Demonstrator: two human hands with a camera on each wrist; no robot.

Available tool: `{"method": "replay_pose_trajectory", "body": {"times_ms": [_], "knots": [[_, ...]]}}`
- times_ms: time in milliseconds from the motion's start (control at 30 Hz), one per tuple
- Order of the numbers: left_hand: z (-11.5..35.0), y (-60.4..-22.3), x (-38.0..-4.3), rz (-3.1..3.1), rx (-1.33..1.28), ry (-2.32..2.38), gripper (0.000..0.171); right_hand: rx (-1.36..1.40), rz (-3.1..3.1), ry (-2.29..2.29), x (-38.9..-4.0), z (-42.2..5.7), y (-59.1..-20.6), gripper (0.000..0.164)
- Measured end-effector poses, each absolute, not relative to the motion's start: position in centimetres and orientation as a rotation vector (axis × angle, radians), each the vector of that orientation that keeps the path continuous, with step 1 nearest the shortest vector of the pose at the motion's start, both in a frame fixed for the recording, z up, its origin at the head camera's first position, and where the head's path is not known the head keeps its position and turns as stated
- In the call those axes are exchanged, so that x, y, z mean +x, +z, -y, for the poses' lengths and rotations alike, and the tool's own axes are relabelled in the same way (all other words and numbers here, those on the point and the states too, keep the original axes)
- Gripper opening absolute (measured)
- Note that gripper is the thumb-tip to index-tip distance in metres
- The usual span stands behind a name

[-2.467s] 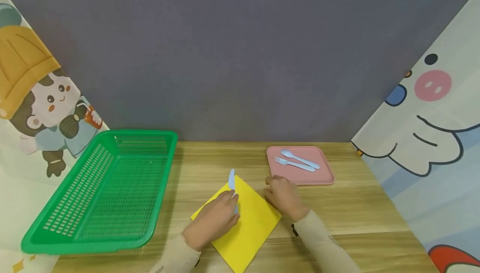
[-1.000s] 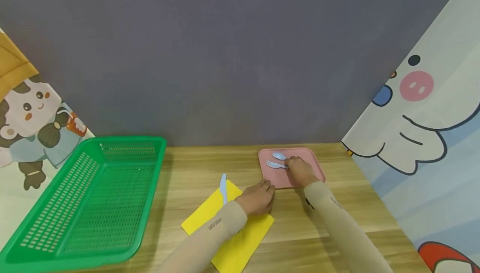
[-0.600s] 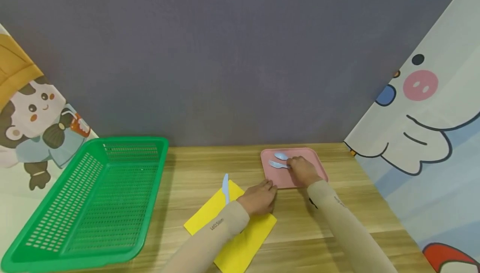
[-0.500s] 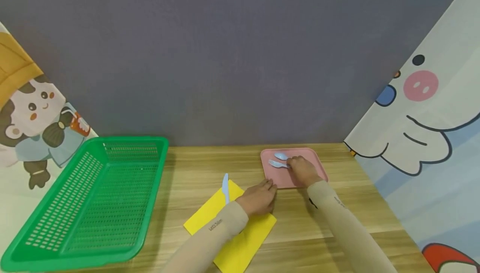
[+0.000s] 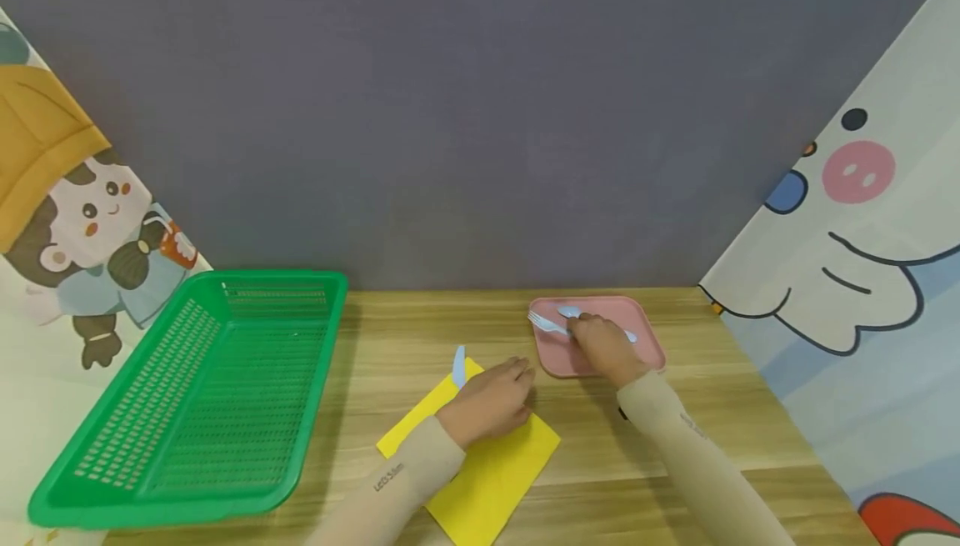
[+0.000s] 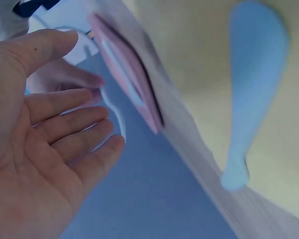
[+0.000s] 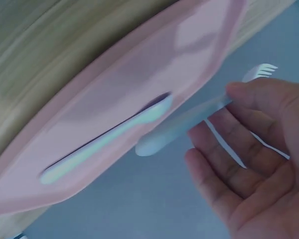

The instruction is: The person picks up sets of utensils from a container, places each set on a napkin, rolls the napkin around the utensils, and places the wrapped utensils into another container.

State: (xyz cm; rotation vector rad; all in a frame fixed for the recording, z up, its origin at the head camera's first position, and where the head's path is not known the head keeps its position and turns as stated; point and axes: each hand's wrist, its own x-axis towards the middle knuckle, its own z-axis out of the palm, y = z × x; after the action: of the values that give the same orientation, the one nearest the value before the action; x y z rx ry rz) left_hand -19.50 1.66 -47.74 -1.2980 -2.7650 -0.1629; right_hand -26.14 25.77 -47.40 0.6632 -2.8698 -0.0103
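Right grip [image 5: 603, 350] pinches fork [image 7: 184, 124]; left grip [image 5: 489, 403] loosely spread

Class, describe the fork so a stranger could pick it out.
Well to the right of the green basket lies a pink tray. Over it, the right hand pinches a pale blue fork. Unlike the spoon lying on the tray, it has tines.

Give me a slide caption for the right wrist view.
A right hand pinches a light-blue fork above a pink tray on which a spoon lies.
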Motion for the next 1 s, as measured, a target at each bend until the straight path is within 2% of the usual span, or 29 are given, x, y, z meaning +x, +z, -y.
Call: {"method": "replay_pose_trajectory", "body": {"times_ms": [300, 633, 1000], "knots": [[3.8, -47.6, -16.9, 2.813, -1.110, -0.265, 0.058, 0.750, 2.769, 0.043, -24.3, -22.1, -47.1, 0.020], [8.7, -48.4, -14.3, 2.899, -0.896, -0.399, 0.059, 0.623, 2.856, 0.396, -23.2, -17.9, -47.9, 0.033], [10.1, -49.9, -12.6, 2.893, -0.868, -0.403, 0.052, 0.461, 3.015, 0.498, -22.2, -13.2, -49.6, 0.023]]}}
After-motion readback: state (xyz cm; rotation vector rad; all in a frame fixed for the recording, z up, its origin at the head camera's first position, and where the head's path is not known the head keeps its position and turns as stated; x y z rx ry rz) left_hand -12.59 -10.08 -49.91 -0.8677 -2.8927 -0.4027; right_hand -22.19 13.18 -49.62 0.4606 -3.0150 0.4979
